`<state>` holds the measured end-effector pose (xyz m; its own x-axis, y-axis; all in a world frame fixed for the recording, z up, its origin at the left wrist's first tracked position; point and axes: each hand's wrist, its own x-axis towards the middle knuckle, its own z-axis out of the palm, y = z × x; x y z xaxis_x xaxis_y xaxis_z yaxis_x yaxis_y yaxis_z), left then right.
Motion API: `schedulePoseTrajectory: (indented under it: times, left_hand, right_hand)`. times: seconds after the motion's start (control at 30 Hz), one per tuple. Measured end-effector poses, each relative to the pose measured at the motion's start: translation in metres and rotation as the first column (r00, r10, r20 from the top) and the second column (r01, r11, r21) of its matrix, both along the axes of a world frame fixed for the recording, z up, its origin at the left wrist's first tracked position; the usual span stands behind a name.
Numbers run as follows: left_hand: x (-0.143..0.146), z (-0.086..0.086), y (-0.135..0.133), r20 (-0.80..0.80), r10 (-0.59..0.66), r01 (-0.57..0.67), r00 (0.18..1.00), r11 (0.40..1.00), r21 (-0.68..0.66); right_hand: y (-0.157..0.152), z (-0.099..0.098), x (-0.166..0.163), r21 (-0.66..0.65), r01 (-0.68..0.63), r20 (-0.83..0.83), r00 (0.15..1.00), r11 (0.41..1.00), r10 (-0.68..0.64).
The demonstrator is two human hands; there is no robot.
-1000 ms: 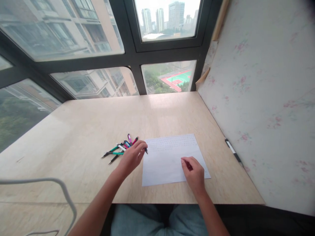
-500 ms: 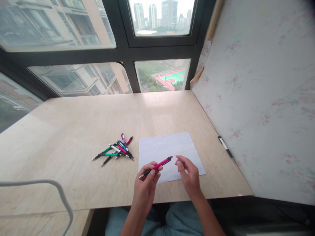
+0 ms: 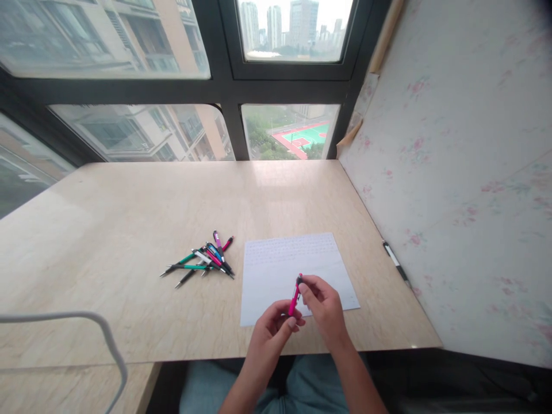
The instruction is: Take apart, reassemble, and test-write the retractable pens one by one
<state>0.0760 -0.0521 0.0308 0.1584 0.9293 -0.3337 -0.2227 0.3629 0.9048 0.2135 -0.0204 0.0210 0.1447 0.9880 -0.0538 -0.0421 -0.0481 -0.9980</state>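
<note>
Pink pen (image 3: 295,300) is in both our hands, above the near edge of the paper (image 3: 276,282). Left hand (image 3: 269,336): grip pinching the barrel low, thumb against fingers, so it probably carries the weight. Right hand (image 3: 325,305): grip pinching the upper end by the clip, likely steadying or turning it. Pen stands tilted, top up and away from us; lower tip hidden by our left fingers.

Paper lies flat near the front of the worktop (image 3: 129,224), written lines across its upper part, presumably there for easy reach. Pen pile (image 3: 198,265) sits left of it, crossed every which way, apart from the sheet; seems dumped, not sorted. White-and-black pen (image 3: 395,263) lies along the wall (image 3: 452,190), which likely stops it rolling.
</note>
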Motion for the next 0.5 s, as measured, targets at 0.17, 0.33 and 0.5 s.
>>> schedulePoseTrajectory:
  times: [0.17,0.33,0.5]
  left_hand:
    - [0.000,0.001,0.001,-0.016,-0.071,0.071,0.997,0.997,0.033]
    - [-0.007,-0.005,0.004,0.006,0.110,-0.110,0.994,0.994,-0.006]
    - [-0.012,-0.011,0.008,0.114,0.324,-0.319,0.939,0.946,-0.058]
  right_hand:
    - [0.005,0.002,-0.008,0.009,-0.104,0.072,0.992,0.995,0.103]
    - [-0.007,-0.010,-0.007,-0.023,-0.132,0.005,0.991,0.991,0.132]
    - [-0.022,-0.020,-0.005,-0.026,-0.168,0.009,0.986,0.985,0.169]
